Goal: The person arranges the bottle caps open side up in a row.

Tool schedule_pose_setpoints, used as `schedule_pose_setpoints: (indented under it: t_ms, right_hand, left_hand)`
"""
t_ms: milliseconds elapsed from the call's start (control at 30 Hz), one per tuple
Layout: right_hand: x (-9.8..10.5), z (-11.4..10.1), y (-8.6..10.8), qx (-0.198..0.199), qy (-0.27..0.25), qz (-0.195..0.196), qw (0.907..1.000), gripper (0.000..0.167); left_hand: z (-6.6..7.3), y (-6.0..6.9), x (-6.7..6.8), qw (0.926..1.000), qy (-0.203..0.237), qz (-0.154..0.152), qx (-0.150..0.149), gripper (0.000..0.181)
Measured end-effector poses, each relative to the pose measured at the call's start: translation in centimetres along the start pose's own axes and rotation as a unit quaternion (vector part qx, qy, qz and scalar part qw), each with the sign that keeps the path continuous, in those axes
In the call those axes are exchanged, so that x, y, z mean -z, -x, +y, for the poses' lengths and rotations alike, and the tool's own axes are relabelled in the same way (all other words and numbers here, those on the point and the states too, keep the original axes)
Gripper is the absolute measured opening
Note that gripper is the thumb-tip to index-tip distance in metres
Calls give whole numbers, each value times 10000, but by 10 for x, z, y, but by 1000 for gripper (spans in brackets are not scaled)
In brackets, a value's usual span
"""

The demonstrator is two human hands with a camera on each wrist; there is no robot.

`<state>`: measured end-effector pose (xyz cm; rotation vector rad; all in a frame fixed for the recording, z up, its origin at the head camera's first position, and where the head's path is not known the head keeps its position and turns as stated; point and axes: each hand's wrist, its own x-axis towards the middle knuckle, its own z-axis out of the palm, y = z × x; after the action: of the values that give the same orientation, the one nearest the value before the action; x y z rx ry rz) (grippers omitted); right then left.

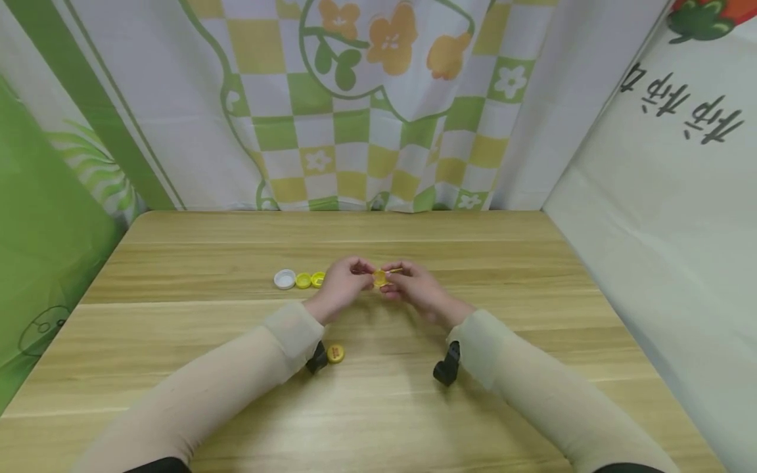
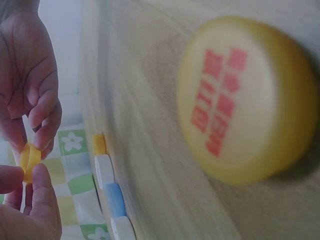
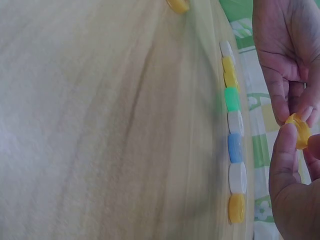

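Both hands meet over the far middle of the table, holding a yellow bottle cap (image 1: 380,278) between their fingertips. My left hand (image 1: 343,282) pinches its left side, and my right hand (image 1: 418,289) pinches the other side. In the left wrist view the cap (image 2: 31,161) shows a line across it; fingers cover part of its rim. Beneath and behind the hands lies a row of caps, including a white cap (image 3: 237,177), a blue cap (image 3: 235,147), a green cap (image 3: 232,99) and an orange cap (image 3: 236,208). From the head view, the hands hide most of that row.
A yellow cap with red print (image 1: 336,353) lies alone beside the left wrist's black camera (image 1: 317,359). At the row's left end sit a white cap (image 1: 285,279) and a yellow cap (image 1: 303,280). Patterned curtain (image 1: 378,131) hangs behind the wooden table (image 1: 378,420).
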<state>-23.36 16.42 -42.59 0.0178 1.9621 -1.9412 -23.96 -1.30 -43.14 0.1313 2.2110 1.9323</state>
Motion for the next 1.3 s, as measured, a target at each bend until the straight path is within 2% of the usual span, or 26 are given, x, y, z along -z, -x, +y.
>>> schedule_pose_setpoints:
  t_ms: [267, 467, 733, 933, 1133, 1300]
  right_hand:
    - [7, -3, -4, -134, 246, 181, 9994, 33]
    - [16, -1, -10, -214, 73, 490, 9985, 33]
    - [26, -2, -11, -299, -88, 649, 9974, 40]
    - [34, -2, -12, -299, -68, 699, 9971, 41]
    - [44, -1, -13, -420, -6, 684, 9968, 40]
    - [54, 1, -14, -500, 141, 633, 9966, 40]
  left_hand:
    - [1, -8, -6, 9994, -292, -82, 162, 23]
    - [7, -10, -11, 9976, -549, -231, 358, 36]
    - [9, -20, -23, 9959, 0, -460, 783, 44]
    - [11, -24, -35, 9961, 237, -431, 739, 44]
    - [12, -27, -43, 9964, 57, -536, 660, 47]
    - [12, -29, -48, 9948, -34, -720, 724, 49]
